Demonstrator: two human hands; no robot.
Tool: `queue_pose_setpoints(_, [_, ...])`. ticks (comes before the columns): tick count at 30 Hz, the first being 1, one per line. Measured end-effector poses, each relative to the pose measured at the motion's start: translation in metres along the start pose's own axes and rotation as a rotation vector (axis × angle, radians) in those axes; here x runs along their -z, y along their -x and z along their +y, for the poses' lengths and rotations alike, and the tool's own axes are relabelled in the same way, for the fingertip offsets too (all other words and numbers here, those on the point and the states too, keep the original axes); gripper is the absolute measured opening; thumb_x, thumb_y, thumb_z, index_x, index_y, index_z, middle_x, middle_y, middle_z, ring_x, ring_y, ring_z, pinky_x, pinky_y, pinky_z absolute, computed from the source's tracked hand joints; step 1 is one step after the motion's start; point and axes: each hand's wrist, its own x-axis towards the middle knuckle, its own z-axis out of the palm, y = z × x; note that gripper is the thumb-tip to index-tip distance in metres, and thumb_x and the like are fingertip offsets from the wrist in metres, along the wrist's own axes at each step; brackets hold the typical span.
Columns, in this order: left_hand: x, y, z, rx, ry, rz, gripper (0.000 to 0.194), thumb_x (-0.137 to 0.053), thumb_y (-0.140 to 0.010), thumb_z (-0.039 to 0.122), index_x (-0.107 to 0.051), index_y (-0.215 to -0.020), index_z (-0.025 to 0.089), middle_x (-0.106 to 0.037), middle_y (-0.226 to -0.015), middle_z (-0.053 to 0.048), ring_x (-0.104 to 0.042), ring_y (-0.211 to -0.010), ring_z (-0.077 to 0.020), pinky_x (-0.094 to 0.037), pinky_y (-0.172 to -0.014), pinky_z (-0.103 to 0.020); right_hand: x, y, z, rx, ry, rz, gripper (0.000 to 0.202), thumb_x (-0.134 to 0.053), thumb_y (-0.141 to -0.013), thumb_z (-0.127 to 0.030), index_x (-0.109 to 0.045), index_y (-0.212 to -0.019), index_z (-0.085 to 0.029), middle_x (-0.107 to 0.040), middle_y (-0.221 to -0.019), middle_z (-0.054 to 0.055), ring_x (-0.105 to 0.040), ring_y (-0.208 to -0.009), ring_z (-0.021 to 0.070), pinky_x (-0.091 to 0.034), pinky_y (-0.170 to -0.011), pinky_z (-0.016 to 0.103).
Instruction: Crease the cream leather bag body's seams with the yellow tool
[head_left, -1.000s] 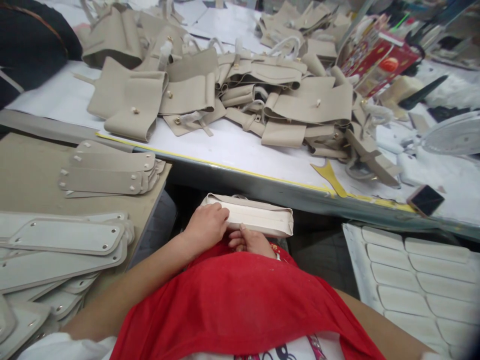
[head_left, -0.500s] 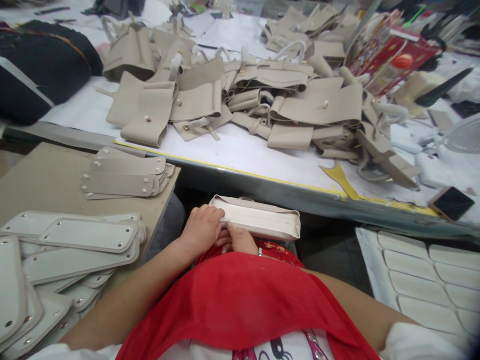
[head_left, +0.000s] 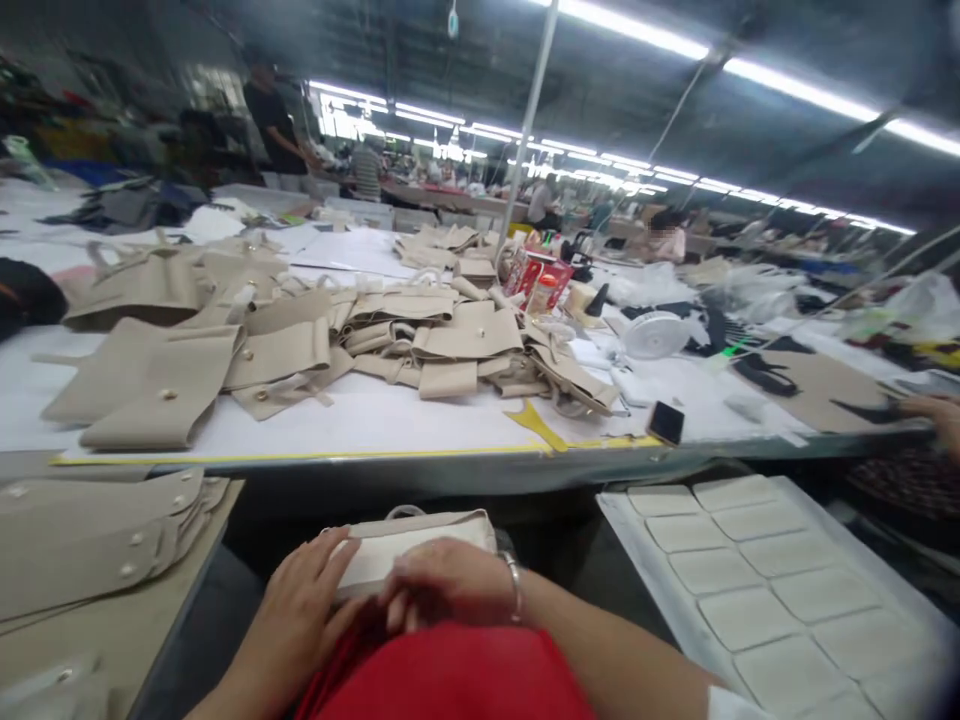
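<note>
On my lap lies a boxy beige bag body (head_left: pixel 370 563), its long white face up and a pale loop showing at its far edge. My left hand (head_left: pixel 304 595) grips its left end, the fingers lying over the white face and the thumb toward the near side. My right hand (head_left: pixel 454 580), with a bracelet at the wrist, is over the near right part of the bag. Its fingers are curled and somewhat blurred; what they pinch, if anything, is hidden. Red cloth (head_left: pixel 450 675) covers my lap just below both hands.
Beige bag pieces (head_left: pixel 465 335) are heaped on the white table (head_left: pixel 420 425), with a yellow tool (head_left: pixel 536 424) and a phone (head_left: pixel 665 423) near its front edge. Beige strips (head_left: pixel 82 540) lie at left, a board of pale panels (head_left: pixel 750 570) at right. Another person's hand (head_left: pixel 934 410) is far right.
My view has tilted up and now takes in the workshop and its lights. My right hand has moved up over the bag's white face; my left hand stays at the left end.
</note>
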Motion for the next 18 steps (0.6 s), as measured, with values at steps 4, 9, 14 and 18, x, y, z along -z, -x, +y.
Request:
queue_pose_setpoints(4, [-0.014,-0.035,0.044,-0.075,0.06,-0.207,0.072,-0.06,-0.073,0.045,-0.037,-0.135,0.015,-0.032,-0.141,-0.013,-0.031,-0.129,-0.0289,-0.023,-0.108,-0.046,0.088,0.003,-0.033,0.069,0.64,0.598,0.033,-0.04,-0.087,-0.04,-0.061,-0.089,-0.015,-0.063,-0.085,0.004,-0.058,-0.069,0.0104,-0.044,-0.067,0.022])
queue_pose_setpoints(9, [-0.031,-0.072,0.077,-0.063,0.121,-0.353,0.094,-0.068,-0.058,0.055,-0.033,-0.137,0.017,-0.031,-0.142,-0.013,-0.028,-0.13,-0.0311,-0.018,-0.109,-0.046,0.195,-0.007,-0.054,-0.062,0.957,1.028,0.03,-0.052,-0.08,-0.026,-0.058,-0.106,-0.013,-0.049,-0.122,0.018,-0.04,-0.12,0.0278,-0.032,-0.095,0.037])
queue_pose_setpoints(14, [-0.04,-0.087,0.085,-0.022,0.163,-0.374,0.099,-0.066,-0.053,0.059,-0.036,-0.136,0.013,-0.038,-0.138,-0.016,-0.033,-0.126,-0.0335,-0.021,-0.108,-0.044,0.254,-0.015,-0.055,-0.254,1.026,1.143,0.041,-0.068,-0.066,-0.033,-0.061,-0.1,-0.01,-0.052,-0.117,0.023,-0.046,-0.114,0.0353,-0.037,-0.09,0.043])
queue_pose_setpoints(18, [-0.033,-0.095,0.1,-0.019,0.151,-0.378,0.104,-0.068,-0.045,0.06,-0.039,-0.133,0.013,-0.041,-0.134,-0.016,-0.038,-0.121,-0.0343,-0.025,-0.105,-0.044,0.279,-0.031,-0.059,-0.272,1.052,1.1,0.045,-0.076,-0.055,-0.027,-0.064,-0.093,-0.007,-0.063,-0.098,0.021,-0.06,-0.092,0.0309,-0.045,-0.076,0.037])
